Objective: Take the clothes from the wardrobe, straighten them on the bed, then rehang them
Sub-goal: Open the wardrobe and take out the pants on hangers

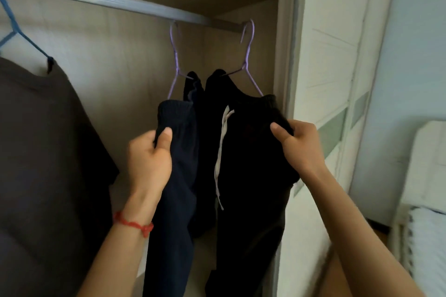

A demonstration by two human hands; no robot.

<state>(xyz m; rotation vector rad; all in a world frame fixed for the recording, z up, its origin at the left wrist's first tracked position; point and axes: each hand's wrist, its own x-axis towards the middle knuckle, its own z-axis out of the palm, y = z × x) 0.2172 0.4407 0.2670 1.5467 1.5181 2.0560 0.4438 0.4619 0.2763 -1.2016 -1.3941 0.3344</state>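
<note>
We hold two pairs of dark trousers at the waistbands inside the wardrobe.

Nearest, our left hand [149,154], a red string bracelet [134,223] on its wrist, curls fingers and thumb round the ribbed waistband of the navy trousers [176,176]; our right hand [298,144] grips the waistband of the black trousers [251,164], whose pale drawstring [220,152] dangles down the front. Both pairs hang from purple wire hangers [248,55] hooked on the grey rail [108,0]. Left, a dark brown garment [43,140] hangs on a blue hanger [17,29]. Right, beyond the white wardrobe door [330,67], a bed [427,236] edge shows.
</note>
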